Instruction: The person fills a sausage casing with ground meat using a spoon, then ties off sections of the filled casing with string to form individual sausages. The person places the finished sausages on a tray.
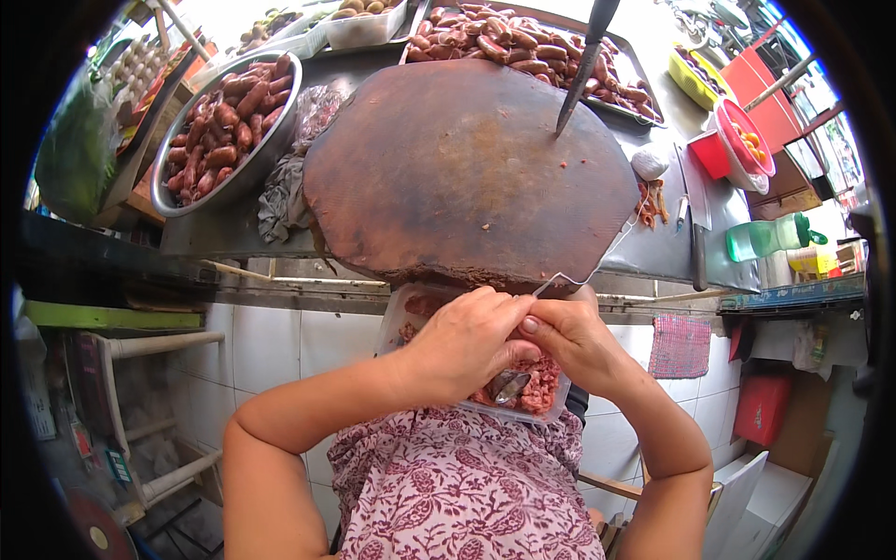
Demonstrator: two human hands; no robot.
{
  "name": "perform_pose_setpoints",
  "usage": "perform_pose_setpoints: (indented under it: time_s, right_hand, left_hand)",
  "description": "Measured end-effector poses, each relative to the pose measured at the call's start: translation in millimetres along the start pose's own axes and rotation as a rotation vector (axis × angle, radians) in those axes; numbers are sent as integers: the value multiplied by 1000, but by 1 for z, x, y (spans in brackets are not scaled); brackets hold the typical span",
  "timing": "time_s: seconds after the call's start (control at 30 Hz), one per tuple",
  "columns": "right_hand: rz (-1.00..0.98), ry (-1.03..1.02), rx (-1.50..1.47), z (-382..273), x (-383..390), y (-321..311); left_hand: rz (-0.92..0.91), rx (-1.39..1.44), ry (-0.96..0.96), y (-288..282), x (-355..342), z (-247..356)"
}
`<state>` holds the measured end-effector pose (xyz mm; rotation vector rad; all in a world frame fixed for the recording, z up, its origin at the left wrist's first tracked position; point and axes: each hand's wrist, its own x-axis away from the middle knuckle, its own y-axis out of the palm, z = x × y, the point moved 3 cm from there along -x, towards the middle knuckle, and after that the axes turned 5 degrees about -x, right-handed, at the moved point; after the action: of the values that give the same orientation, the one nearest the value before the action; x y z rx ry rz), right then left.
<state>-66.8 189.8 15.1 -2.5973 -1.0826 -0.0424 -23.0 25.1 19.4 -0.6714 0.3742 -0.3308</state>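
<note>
Your left hand and right hand pinch string over meat tray; tug risks tipping tray, near knife far right

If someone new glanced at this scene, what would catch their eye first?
Probably the big round wooden chopping block in the middle, with a knife stuck upright near its far edge. Just below it, the left hand and right hand meet over a clear tray of minced meat.

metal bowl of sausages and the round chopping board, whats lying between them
In the head view, a crumpled grey cloth and a clear plastic bag lie between the metal bowl and the round chopping board.
</note>
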Motion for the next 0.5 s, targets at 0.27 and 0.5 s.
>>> perform_pose_setpoints:
  time_s: [0.27,0.5]
  right_hand:
    - [-150,98,255,-20,1,-5]
    - [-343,198,36,-11,14,-19]
  left_hand:
    - [-110,-158,-39,9,8,0]
    - [-213,154,35,2,15,-7]
